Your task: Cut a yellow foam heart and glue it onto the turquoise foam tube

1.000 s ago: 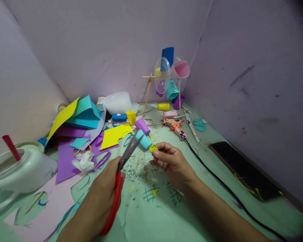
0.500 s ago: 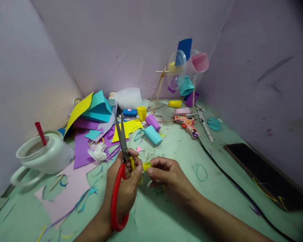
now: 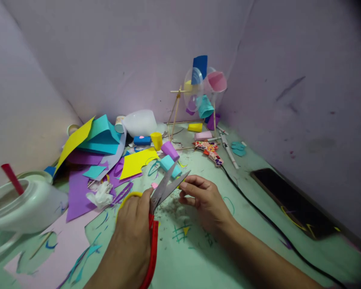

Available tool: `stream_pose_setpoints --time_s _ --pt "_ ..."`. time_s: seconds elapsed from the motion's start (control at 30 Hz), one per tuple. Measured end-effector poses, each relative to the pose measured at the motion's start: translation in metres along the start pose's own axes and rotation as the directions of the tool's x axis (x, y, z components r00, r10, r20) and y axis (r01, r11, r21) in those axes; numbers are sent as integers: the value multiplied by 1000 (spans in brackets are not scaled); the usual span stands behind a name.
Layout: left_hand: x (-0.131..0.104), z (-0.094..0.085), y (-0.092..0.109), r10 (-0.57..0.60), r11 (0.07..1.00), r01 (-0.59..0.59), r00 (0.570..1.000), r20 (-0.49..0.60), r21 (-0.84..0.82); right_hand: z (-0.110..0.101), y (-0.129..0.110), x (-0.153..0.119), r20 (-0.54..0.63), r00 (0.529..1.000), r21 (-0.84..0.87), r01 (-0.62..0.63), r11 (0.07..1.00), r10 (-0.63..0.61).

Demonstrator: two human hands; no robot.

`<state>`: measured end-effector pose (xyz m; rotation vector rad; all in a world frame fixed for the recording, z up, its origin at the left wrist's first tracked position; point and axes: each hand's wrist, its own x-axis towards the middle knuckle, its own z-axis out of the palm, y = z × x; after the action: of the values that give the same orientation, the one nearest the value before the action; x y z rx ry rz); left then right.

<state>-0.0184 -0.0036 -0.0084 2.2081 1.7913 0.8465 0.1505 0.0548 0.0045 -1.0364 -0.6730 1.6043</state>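
My left hand (image 3: 134,224) is closed around the red and yellow handles of the scissors (image 3: 159,192). The blades stand apart and point up and to the right, their tips by the fingers of my right hand (image 3: 203,196). A small yellow paper piece (image 3: 179,182) is pinched between my right thumb and fingers, partly hidden by a blade. Behind the blades lie a light blue paper cup (image 3: 170,165) and a purple one (image 3: 170,151). Below my hands, a tiny yellow scrap (image 3: 186,230) rests on green pen lines drawn on the table.
At the left are a white teapot-like pot (image 3: 42,204), coloured paper sheets (image 3: 78,142) and crumpled tissue (image 3: 100,194). A stick stand with paper cups (image 3: 177,108) is at the back. A patterned glue gun (image 3: 209,150), its black cord and a phone (image 3: 295,202) lie right.
My left hand has turned the scissors from upright toward the right, and their blades have opened beside the yellow piece. A yellow scrap now shows on the table. The view has shifted right.
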Motion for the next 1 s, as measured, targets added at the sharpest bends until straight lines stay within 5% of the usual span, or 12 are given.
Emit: stream_pose_setpoints --time_s 0.17,0.3,0.47,0.67,1.0 --pt "3 1 -5 52 985 -63 996 70 159 -5 -7 3 -36 999 35 31 999 -30" --pt "5 -5 2 94 975 -113 990 105 191 -6 -3 1 47 995 -118 90 989 -85" --pt "4 -1 3 123 958 -133 991 58 252 -4 -1 -4 145 975 -251 201 947 -169" --pt "4 2 -1 223 883 -188 974 -33 430 -3 -4 -4 81 975 -317 221 922 -206" --pt "1 3 1 228 889 -211 974 8 407 -2 -3 -6 158 964 -309 254 916 -214"
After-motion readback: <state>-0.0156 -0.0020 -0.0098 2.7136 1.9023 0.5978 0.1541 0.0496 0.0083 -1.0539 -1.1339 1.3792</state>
